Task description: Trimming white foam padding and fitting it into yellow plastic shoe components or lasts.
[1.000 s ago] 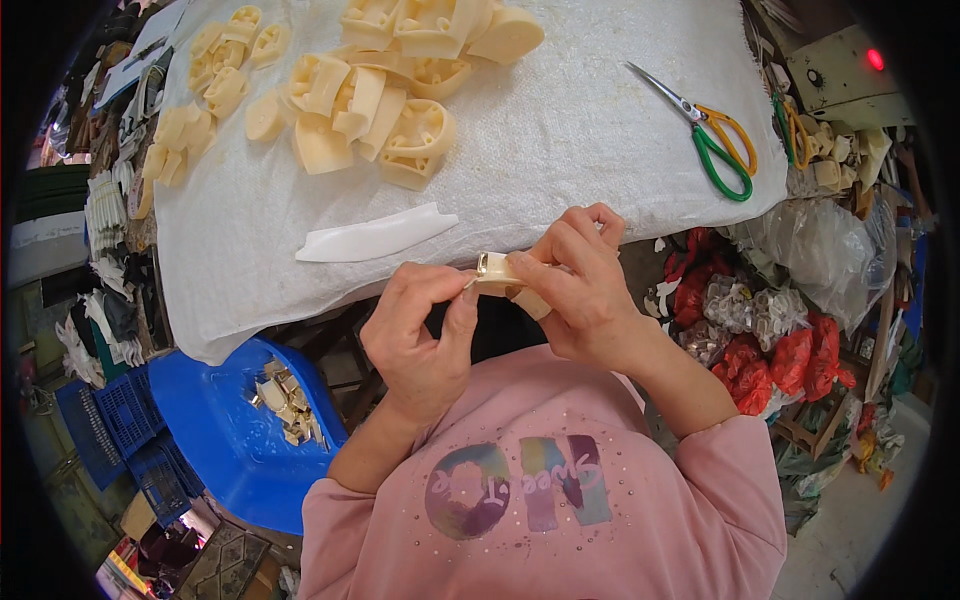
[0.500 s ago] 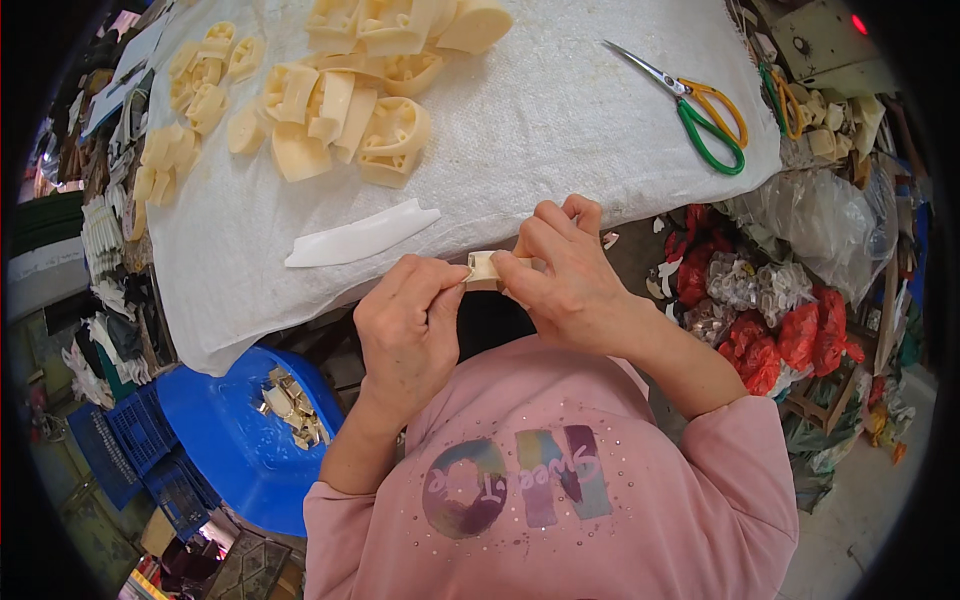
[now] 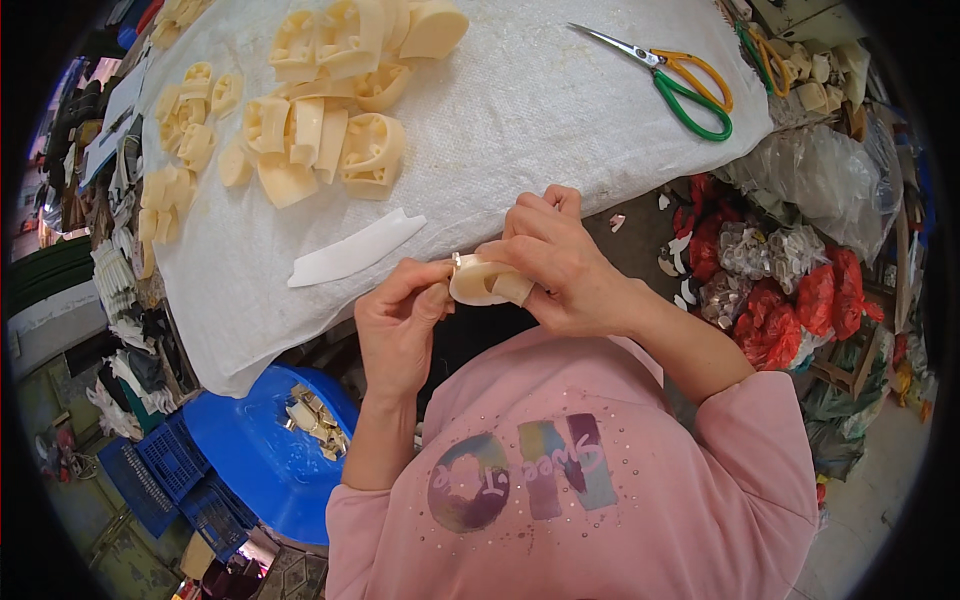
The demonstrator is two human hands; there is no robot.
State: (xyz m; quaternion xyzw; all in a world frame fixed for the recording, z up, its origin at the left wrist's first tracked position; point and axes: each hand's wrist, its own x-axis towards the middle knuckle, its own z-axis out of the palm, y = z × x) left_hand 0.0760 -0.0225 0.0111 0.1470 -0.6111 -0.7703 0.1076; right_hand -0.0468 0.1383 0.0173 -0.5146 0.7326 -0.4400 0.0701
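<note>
Just off the table's near edge, a curved cream moulded piece that looks like a shoe heel (image 3: pixel 472 284) is held between both hands. My right hand (image 3: pixel 572 268) grips its right side, fingers wrapped over the top and thumb underneath. With thumb and forefinger, my left hand (image 3: pixel 398 325) pinches at its left end; whether a thin edge strip is caught there is too small to tell. A flat white strip (image 3: pixel 357 249) lies on the table beyond my left hand. Several similar cream heels (image 3: pixel 372 155) are heaped farther back on the left.
White woven sheeting covers the table (image 3: pixel 480 150). Scissors with green and orange handles (image 3: pixel 690 105) lie at the back right. A blue basin (image 3: pixel 262 470) holding shiny pieces (image 3: pixel 316 422) stands below left. Red plastic bags (image 3: pixel 800 305) and clear plastic (image 3: pixel 825 185) fill the right side.
The heel has been turned, so its rounded, hollow side now shows instead of a narrow edge. Both hands keep hold of it. The whole view has shifted slightly.
</note>
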